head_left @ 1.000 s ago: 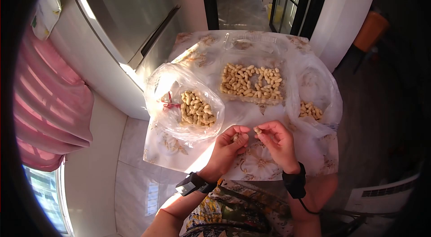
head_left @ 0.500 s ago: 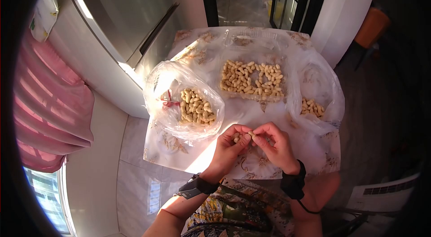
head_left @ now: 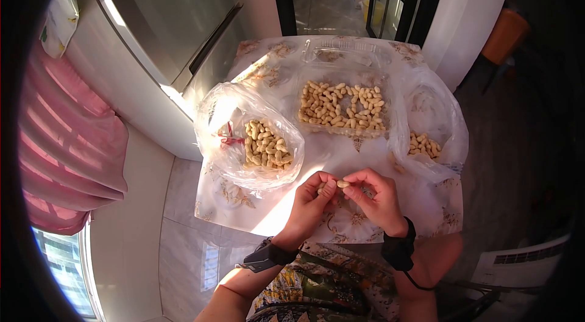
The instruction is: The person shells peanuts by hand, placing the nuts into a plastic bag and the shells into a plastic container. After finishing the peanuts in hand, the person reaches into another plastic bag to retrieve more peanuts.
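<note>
Over the near part of the table, my left hand (head_left: pixel 312 201) is closed around a peanut (head_left: pixel 321 188), mostly covered by its fingers. Beside it, my right hand (head_left: pixel 378 201) pinches another unshelled peanut (head_left: pixel 343 184) between thumb and forefinger. The tips of both hands are close together. A clear plastic box (head_left: pixel 342 132) holding many peanuts (head_left: pixel 320 106) lies beyond the hands, its lid folded back. To the left sits an open plastic bag (head_left: pixel 225 166) with a heap of peanuts (head_left: pixel 266 146). At the right, a second plastic bag (head_left: pixel 429 93) has a smaller heap (head_left: pixel 424 146).
A pale flowered cloth covers the table (head_left: pixel 332 160). Along the left side stand a grey fridge-like door (head_left: pixel 164 17) and a pink curtain (head_left: pixel 73 145). An orange stool-like object (head_left: pixel 504 35) is at the far right, past the wall. Each wrist wears a black strapped device.
My hands have moved slightly apart at the fingertips. The peanut in my right fingers now shows more fully, lying lengthwise. The bags and box have stayed put.
</note>
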The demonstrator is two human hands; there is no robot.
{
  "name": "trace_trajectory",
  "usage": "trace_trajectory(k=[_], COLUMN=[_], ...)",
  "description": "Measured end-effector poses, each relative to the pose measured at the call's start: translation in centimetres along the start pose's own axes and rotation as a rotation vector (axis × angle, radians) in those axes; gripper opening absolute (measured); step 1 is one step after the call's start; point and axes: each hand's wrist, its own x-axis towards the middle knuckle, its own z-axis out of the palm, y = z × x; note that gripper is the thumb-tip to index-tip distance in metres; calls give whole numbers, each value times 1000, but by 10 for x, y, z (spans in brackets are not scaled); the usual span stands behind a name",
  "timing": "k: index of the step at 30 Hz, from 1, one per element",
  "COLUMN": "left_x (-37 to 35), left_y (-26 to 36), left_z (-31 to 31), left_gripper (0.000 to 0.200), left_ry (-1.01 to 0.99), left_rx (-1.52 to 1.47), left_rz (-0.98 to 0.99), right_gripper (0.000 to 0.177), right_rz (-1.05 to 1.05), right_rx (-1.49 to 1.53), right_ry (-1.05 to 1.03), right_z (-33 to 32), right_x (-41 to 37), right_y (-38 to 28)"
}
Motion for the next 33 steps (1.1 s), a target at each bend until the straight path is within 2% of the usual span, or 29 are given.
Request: trace_trajectory(k=[16,23,29,33], left_x=[-1,-2,-1,-1], left_y=[0,-1,2,0], left_z=[-2,3,2,0], left_gripper=[18,12,15,18], left_ry=[-24,62,64,59], left_rx=[-9,43,-13,-50], left_rz=[-2,31,41,33], right_gripper=[14,11,19,25], right_rz=[-105,-221,-69,-116], right_rx=[-136,-164,-68,-60], right_ry=[23,18,38,46], right_z=[0,-2,1,0], right_x=[2,6,2,3], right_y=[-4,-5,-8,-3])
